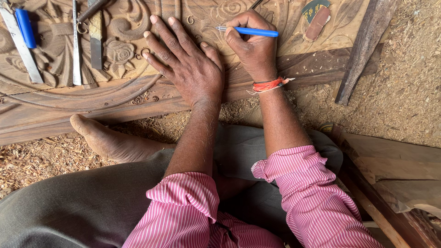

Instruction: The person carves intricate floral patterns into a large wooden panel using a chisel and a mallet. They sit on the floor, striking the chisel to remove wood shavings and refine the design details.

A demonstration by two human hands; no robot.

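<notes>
Wooden carved panel [138,87] lay on the sawdust floor; the left hand [186,62] pressed flat and open on it while the right hand [252,48] gripped a blue pen [250,31], apparently marking the rose pattern, which called for steady bracing.

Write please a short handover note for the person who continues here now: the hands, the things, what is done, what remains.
Left hand: flat on the carved wooden panel, fingers spread, holding nothing.
Right hand: grips a blue pen, tip on the panel near a rose motif.
Chisels lie on the panel at upper left.
Done: floral relief already cut; wood shavings cover the floor.
Left: cannot tell how much marking remains.
</notes>
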